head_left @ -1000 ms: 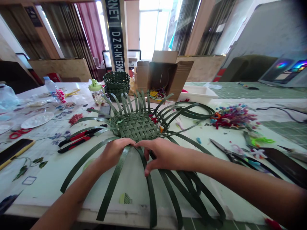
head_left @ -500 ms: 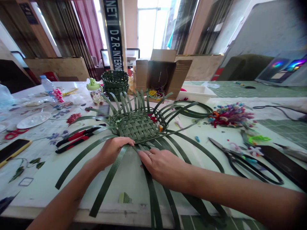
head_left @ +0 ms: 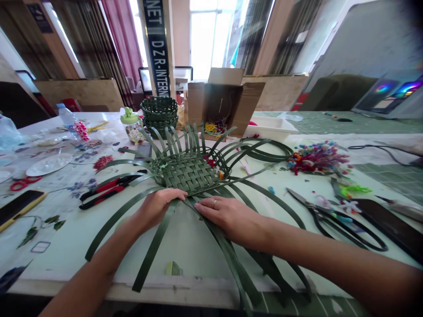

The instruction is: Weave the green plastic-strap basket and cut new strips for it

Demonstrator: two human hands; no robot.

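A flat woven base of green strips (head_left: 188,172) lies on the white table top (head_left: 66,264), its loose strip ends fanning out on all sides. My left hand (head_left: 158,207) sits at the base's front edge, fingers curled over a green strip (head_left: 153,246). My right hand (head_left: 226,215) lies palm down just to the right, across a bunch of strips that run toward the near table edge. Its ring finger wears a ring. Those strips pass under the palm, so their middles are hidden.
Red-handled pliers (head_left: 109,189) lie left of the strips, and black-handled scissors (head_left: 340,229) lie right. Behind stand stacked woven baskets (head_left: 159,110) and an open cardboard box (head_left: 228,103). A pile of colourful pipe cleaners (head_left: 317,158) sits at right.
My right hand has moved down off the base's edge and now lies flatter, with the near strips swept together beneath it. The left hand has barely moved.
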